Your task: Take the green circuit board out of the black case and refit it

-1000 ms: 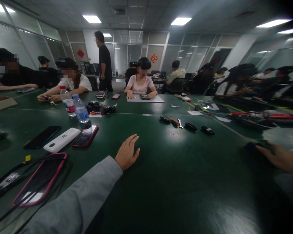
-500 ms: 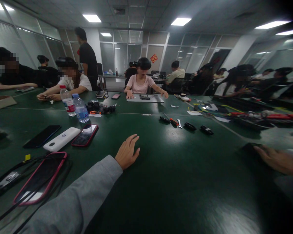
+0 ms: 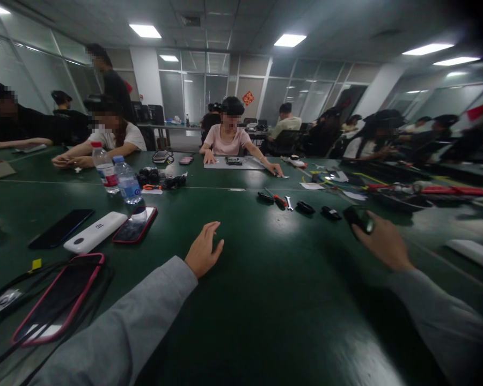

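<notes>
My left hand [image 3: 204, 249] lies palm down over the green table [image 3: 249, 321], fingers stretched out and holding nothing. At the right, my right hand [image 3: 386, 241] grips a dark, flat object with a shiny patch [image 3: 358, 219]; blur hides its exact kind. Just beyond that hand is a row of small things: a black rounded object [image 3: 330, 213], another black rounded object [image 3: 305, 207], a metal wrench [image 3: 288, 203], a screwdriver with a red-orange handle [image 3: 280, 201] and a third black rounded object [image 3: 265, 198].
Two plastic bottles, one red-capped [image 3: 104, 169] and one blue-capped [image 3: 127, 182], stand at the left. Nearer are several phones, a white power bank [image 3: 95, 231] and black cables [image 3: 60, 292]. A person in pink [image 3: 229, 138] sits opposite. Wires and tools [image 3: 410, 193] crowd the right.
My right hand has moved left and inward from the right edge, carrying the dark object. The left hand has barely moved. The person opposite has reached farther out across the table.
</notes>
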`<state>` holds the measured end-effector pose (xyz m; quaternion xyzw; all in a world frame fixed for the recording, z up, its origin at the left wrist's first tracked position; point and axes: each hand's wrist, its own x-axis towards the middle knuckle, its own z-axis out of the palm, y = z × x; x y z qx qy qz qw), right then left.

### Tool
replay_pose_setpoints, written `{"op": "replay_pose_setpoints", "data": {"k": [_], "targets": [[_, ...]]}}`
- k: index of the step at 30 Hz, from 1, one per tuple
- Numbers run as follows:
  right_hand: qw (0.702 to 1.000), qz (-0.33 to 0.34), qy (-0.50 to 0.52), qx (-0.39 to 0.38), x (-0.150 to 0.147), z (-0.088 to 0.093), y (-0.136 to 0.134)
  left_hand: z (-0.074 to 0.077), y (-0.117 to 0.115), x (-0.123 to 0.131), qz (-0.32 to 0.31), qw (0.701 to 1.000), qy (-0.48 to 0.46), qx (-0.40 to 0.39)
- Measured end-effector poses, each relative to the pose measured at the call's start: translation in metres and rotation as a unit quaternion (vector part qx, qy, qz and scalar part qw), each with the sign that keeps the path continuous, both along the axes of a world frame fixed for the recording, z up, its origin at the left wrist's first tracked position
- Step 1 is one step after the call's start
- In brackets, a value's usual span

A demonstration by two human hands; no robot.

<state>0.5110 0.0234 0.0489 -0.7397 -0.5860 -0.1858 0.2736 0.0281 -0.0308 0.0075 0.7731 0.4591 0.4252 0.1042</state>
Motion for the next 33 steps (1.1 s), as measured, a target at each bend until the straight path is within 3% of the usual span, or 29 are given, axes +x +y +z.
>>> {"op": "replay_pose_setpoints", "data": {"k": [4, 7, 9, 12, 18, 23, 28, 31, 33], "targets": [[0.990, 0.137, 0.038, 0.008, -0.130, -0.004, -0.009, -0.003, 0.005, -0.005, -0.003, 0.989, -0.118, -0.092], [0.964, 0.255, 0.079, -0.007, -0.224, -0.015, -0.028, -0.006, 0.010, -0.007, -0.022, 0.960, -0.217, -0.176], [0.942, 0.323, 0.094, -0.021, -0.272, -0.023, -0.043, -0.007, 0.012, -0.006, -0.039, 0.932, -0.279, -0.228], [0.913, 0.400, 0.071, -0.039, -0.311, -0.031, -0.063, -0.009, 0.012, -0.001, -0.060, 0.902, -0.340, -0.259], [0.883, 0.459, 0.079, -0.061, -0.322, -0.037, -0.072, -0.004, 0.012, 0.002, -0.044, 0.882, -0.382, -0.272], [0.840, 0.483, 0.236, -0.076, -0.317, -0.038, -0.069, 0.000, 0.015, -0.004, -0.025, 0.856, -0.417, -0.303], [0.736, 0.446, 0.490, -0.141, -0.310, -0.040, -0.059, -0.002, 0.017, -0.007, -0.046, 0.832, -0.441, -0.332], [0.663, 0.452, 0.551, -0.229, -0.304, -0.041, -0.053, -0.004, 0.018, -0.008, -0.056, 0.838, -0.434, -0.327], [0.629, 0.468, 0.562, -0.264, -0.303, -0.040, -0.053, -0.004, 0.018, -0.008, -0.055, 0.841, -0.431, -0.323]]}}
